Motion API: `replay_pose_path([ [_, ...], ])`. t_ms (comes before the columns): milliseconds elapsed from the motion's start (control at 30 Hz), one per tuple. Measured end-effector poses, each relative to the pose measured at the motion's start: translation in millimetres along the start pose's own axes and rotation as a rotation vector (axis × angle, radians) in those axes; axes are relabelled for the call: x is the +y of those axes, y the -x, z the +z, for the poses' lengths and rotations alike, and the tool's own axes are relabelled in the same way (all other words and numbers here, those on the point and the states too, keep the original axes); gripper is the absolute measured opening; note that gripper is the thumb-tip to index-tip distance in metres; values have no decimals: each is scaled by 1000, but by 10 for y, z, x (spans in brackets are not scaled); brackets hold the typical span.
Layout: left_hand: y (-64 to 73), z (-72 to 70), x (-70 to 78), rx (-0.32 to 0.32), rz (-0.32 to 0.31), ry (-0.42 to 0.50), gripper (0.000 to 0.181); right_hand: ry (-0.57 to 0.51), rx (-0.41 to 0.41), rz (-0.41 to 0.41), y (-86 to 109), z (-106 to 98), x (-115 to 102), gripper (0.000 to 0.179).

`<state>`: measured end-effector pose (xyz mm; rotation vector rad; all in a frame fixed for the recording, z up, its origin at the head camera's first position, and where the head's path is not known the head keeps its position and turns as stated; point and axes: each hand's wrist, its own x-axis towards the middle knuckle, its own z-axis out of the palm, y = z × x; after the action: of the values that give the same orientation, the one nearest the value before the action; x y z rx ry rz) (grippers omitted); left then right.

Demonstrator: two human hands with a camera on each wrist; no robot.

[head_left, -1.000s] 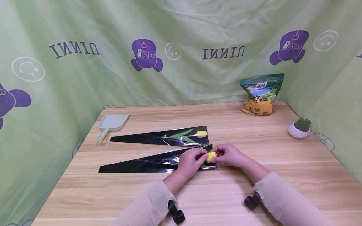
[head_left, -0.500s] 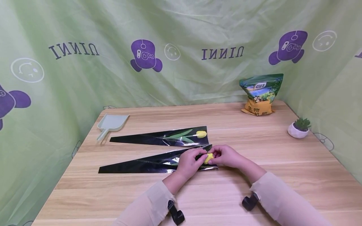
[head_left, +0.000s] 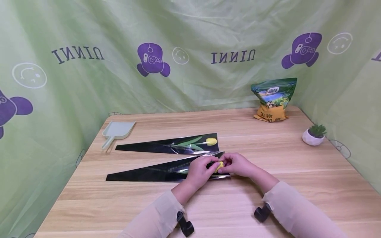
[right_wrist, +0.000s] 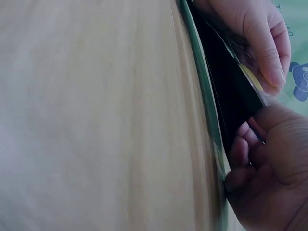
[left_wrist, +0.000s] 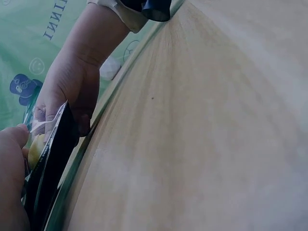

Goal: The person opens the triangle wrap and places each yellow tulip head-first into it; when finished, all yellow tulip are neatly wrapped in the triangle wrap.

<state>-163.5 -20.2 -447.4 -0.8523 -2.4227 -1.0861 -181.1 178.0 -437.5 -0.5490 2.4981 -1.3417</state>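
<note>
In the head view a yellow tulip (head_left: 219,167) lies in the wide mouth of the nearer black flower sleeve (head_left: 143,173), mostly covered by fingers. My right hand (head_left: 239,165) pinches the tulip's bloom from the right. From the left, my left hand (head_left: 200,170) holds the clear front film at the sleeve's mouth, thumb and index finger close to the bloom. The left wrist view shows the yellow bloom (left_wrist: 36,150) between the film and the black backing (left_wrist: 52,166). In the right wrist view, the right hand's (right_wrist: 274,163) fingers curl at the sleeve's edge. Green leaves are partly hidden.
Just behind lies another black sleeve (head_left: 148,146) with a yellow tulip (head_left: 211,141) in it. A pale dustpan (head_left: 119,130) is at the back left. At the right stand a green and yellow bag (head_left: 272,100) and a small potted succulent (head_left: 313,135).
The right hand has moved slightly left with the tulip, so the bloom sits deeper in the sleeve's mouth. The nearer sleeve has shifted a little to the right. The left hand stays in place.
</note>
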Motion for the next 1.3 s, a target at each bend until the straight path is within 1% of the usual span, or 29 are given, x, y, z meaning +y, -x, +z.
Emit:
replay_pose_path([
  [233, -10, -1, -3, 0, 25, -6, 17, 19, 0, -16, -9, 43, -27, 27],
  [433, -11, 3, -12, -24, 19, 22, 17, 29, -15, -7, 12, 3, -42, 30],
  [567, -14, 9, -24, -47, 9, 8, 18, 20, -16, 6, 38, -55, -38, 34],
  [700, -19, 18, -31, -57, 8, -27, 19, 22, 16, 34, 75, -138, -28, 36],
  [767, -22, 16, -30, -64, 4, -30, 19, 30, 37, 48, 91, -187, -24, 37],
  [1000, -33, 10, -26, -131, -24, -60, 21, 71, 97, 83, 118, -365, 19, 39],
  [1133, -41, 18, -28, -155, -31, -77, 21, 61, 120, 108, 112, -439, 61, 41],
  [1300, -48, 11, -20, -178, -26, -79, 21, 43, 132, 122, 101, -484, 67, 44],
])
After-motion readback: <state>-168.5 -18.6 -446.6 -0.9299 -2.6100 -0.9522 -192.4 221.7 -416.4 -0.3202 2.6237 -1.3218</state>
